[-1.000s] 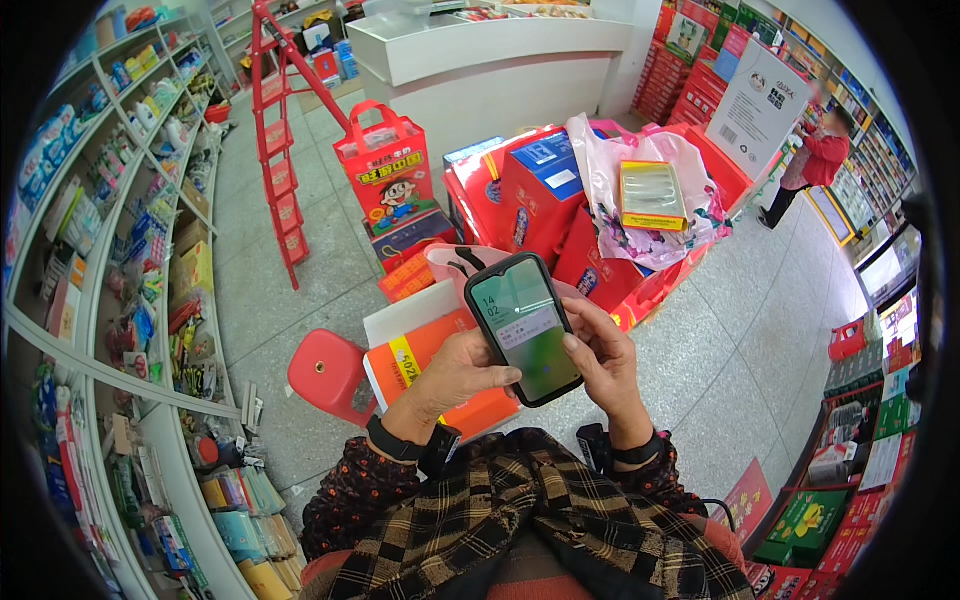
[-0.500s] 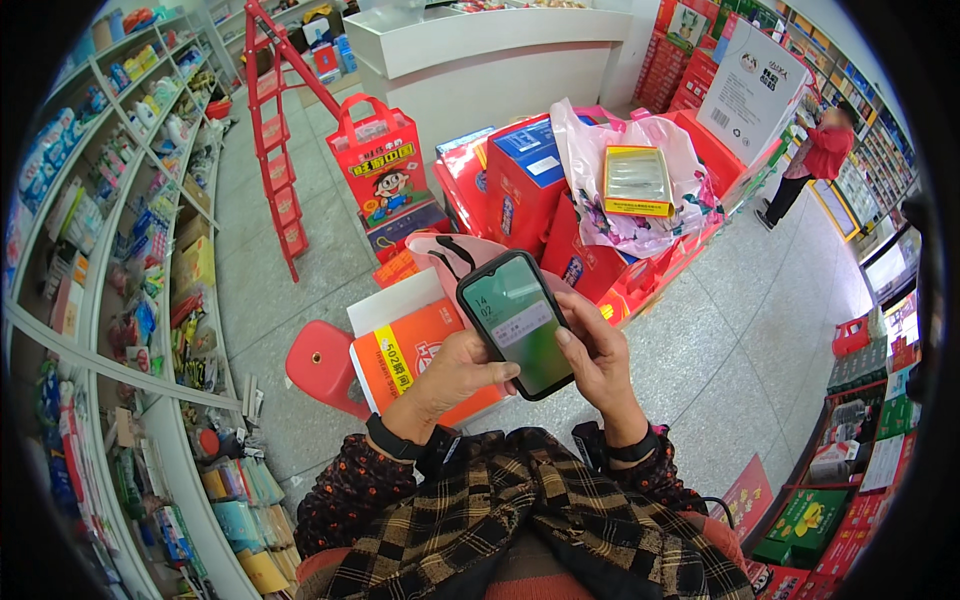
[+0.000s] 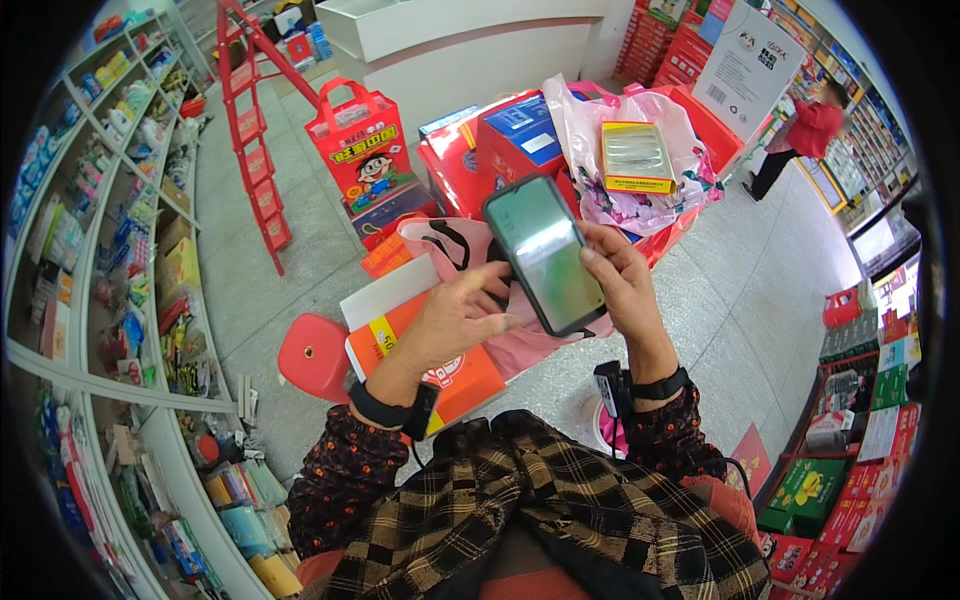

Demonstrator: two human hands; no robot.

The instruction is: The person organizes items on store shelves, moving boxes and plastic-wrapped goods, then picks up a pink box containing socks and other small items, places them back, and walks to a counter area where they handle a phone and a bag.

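Note:
My right hand [image 3: 625, 285] grips a black-framed smartphone [image 3: 545, 260] along its right edge, thumb on the front side. The phone is tilted, and a bright glare covers the middle of its greenish screen. My left hand [image 3: 450, 318] is off the phone, just left of its lower part, with the thumb stretched out and the fingers apart. Under the left hand lies an orange and white box [image 3: 470, 375]. A pink bag [image 3: 425, 240] with black handles is behind the hands, partly hidden by them and the phone.
A red stool [image 3: 315, 355] stands at the left, near stocked shelves [image 3: 150, 385]. Ahead are a red gift bag [image 3: 360, 145], red boxes [image 3: 455, 150], a plastic bag under a yellow box [image 3: 638, 183], a red ladder [image 3: 250, 130] and a white counter [image 3: 470, 55]. A person [image 3: 808, 130] stands far right.
My left hand has come off the phone and moved a little to the left. The phone, now in my right hand alone, has shifted up and to the right.

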